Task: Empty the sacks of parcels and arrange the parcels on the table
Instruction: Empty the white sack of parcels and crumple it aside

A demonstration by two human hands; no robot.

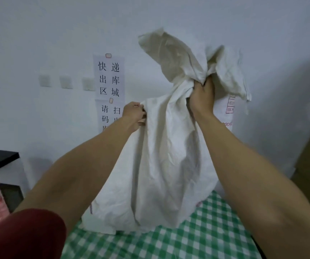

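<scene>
Head view has the white sack (161, 156) standing upright on the green-checked counter (206, 230), right up against the wall. The right grip (201, 98) is clenched tight round the bunched neck near the top, with loose cloth flopping out above the fist. The left grip (134, 115) pinches a fold at the sack's left shoulder, fingers curled into the fabric. Looks to me like the very start of emptying: the mouth is scrunched closed and I can't see any parcels out on the counter. What's inside is hidden, though the body looks fuller low down. Next, I'd guess the neck needs opening up, or the whole thing gets tipped so stuff slides out.
</scene>
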